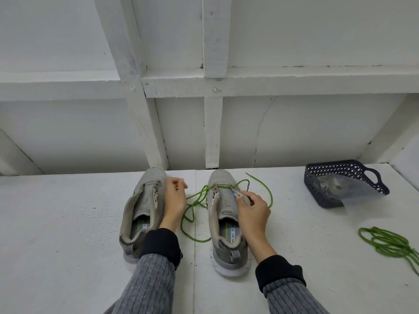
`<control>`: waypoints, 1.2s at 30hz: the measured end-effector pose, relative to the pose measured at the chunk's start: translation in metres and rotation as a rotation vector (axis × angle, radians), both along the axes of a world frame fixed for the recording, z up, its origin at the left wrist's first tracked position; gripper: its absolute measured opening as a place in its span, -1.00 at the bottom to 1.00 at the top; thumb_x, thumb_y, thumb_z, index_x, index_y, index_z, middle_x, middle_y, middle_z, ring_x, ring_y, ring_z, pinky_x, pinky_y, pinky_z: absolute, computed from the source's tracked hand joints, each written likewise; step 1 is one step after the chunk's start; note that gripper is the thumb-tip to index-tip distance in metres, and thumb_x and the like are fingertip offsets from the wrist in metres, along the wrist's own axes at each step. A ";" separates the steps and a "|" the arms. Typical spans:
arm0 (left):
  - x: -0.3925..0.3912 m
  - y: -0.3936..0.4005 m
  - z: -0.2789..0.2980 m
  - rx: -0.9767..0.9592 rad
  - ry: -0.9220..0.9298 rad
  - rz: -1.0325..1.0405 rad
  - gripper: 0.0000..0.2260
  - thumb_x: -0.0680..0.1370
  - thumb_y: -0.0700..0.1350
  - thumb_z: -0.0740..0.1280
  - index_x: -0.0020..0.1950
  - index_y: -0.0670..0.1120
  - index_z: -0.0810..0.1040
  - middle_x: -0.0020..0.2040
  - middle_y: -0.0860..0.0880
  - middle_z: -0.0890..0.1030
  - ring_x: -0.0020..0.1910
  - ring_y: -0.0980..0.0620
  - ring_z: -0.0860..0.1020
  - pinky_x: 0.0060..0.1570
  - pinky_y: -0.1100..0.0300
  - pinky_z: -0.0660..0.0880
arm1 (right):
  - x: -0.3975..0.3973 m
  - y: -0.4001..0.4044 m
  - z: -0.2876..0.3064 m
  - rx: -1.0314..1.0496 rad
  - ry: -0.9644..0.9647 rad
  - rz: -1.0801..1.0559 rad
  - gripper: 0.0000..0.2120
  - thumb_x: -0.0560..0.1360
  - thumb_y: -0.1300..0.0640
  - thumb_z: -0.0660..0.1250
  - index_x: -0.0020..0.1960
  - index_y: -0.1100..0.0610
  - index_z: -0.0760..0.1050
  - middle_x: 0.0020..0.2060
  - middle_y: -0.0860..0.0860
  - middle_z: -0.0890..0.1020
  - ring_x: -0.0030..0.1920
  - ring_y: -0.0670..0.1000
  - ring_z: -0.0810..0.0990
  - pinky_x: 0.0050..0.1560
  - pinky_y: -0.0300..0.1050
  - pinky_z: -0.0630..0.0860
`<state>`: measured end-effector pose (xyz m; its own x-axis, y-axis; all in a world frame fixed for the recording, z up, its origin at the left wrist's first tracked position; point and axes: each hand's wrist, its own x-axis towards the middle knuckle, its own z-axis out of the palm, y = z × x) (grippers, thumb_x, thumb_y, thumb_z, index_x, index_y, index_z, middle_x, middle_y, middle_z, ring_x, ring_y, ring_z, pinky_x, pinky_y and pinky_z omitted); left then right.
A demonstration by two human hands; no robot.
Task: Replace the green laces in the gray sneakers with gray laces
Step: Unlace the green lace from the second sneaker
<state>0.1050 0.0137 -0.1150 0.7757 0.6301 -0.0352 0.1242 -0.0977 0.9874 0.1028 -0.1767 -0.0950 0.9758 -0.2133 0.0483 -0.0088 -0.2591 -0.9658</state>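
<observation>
Two gray sneakers stand toes away from me on the white surface. The left sneaker (140, 209) has bare eyelets. The right sneaker (223, 211) keeps a green lace (195, 200) only through its front eyelets, and the loose ends sprawl on both sides. My left hand (173, 198) lies against the left sneaker's right side with its fingers curled. A green strand runs up to its edge, but I cannot tell whether it holds it. My right hand (251, 211) pinches the right sneaker's right eyelet flap. Another green lace (385, 241) lies bunched at the right.
A dark blue perforated basket (367, 175) sits at the back right, with a clear plastic bag (337, 189) hanging over its front rim. A white framed wall rises right behind the sneakers' toes.
</observation>
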 end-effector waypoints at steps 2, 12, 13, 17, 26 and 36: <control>0.002 -0.004 -0.004 0.155 0.009 -0.163 -0.91 0.64 -0.17 0.24 -0.05 -0.02 0.47 -0.09 0.03 0.57 -0.09 0.07 0.51 -0.04 0.19 0.44 | 0.000 0.000 0.000 0.006 0.006 0.001 -0.86 0.51 0.24 0.36 0.04 0.14 0.64 -0.11 -0.02 0.62 -0.12 -0.14 0.57 -0.13 -0.42 0.46; 0.013 -0.023 0.003 0.406 0.045 -0.149 -0.91 0.60 -0.09 0.32 -0.08 -0.05 0.57 -0.07 0.07 0.58 -0.08 0.07 0.52 -0.10 0.19 0.45 | 0.001 0.000 -0.002 0.008 0.006 0.002 -0.85 0.51 0.24 0.37 0.06 0.14 0.64 -0.07 0.00 0.64 -0.07 -0.10 0.59 -0.10 -0.38 0.47; 0.011 -0.023 0.005 0.289 0.026 -0.031 -0.91 0.62 -0.13 0.29 -0.05 -0.10 0.53 -0.11 0.05 0.56 -0.11 0.07 0.52 -0.17 0.27 0.43 | 0.000 0.000 -0.003 0.012 0.008 0.000 -0.85 0.51 0.24 0.37 0.06 0.14 0.64 -0.07 0.00 0.64 -0.08 -0.11 0.59 -0.12 -0.41 0.45; 0.001 -0.012 0.001 0.099 0.078 0.270 -0.95 0.63 -0.21 0.20 0.03 -0.18 0.43 -0.18 0.01 0.48 -0.10 -0.04 0.47 -0.22 0.18 0.33 | 0.000 0.000 -0.003 0.013 0.004 -0.001 -0.84 0.51 0.24 0.37 0.07 0.16 0.63 -0.07 0.00 0.63 -0.08 -0.14 0.57 -0.17 -0.51 0.42; 0.012 -0.019 -0.009 0.904 0.034 -0.274 -0.84 0.60 -0.05 0.34 0.13 0.01 0.65 0.20 0.03 0.61 0.28 -0.06 0.44 0.27 0.04 0.28 | 0.000 0.000 -0.001 0.025 0.024 -0.008 -0.84 0.51 0.25 0.36 0.06 0.13 0.63 -0.09 -0.02 0.62 -0.07 -0.09 0.58 0.00 -0.21 0.54; 0.002 -0.021 -0.001 0.135 0.052 0.182 -0.95 0.61 -0.21 0.27 -0.05 -0.12 0.50 -0.12 -0.03 0.59 -0.08 -0.02 0.54 -0.12 0.24 0.34 | -0.001 -0.001 -0.001 0.017 0.007 -0.007 -0.86 0.51 0.25 0.36 0.04 0.14 0.63 -0.12 -0.02 0.61 -0.14 -0.22 0.53 -0.13 -0.48 0.45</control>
<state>0.1066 -0.0076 -0.1162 0.6485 0.7610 0.0216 0.2025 -0.1998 0.9587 0.1022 -0.1775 -0.0957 0.9746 -0.2209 0.0377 -0.0175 -0.2427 -0.9699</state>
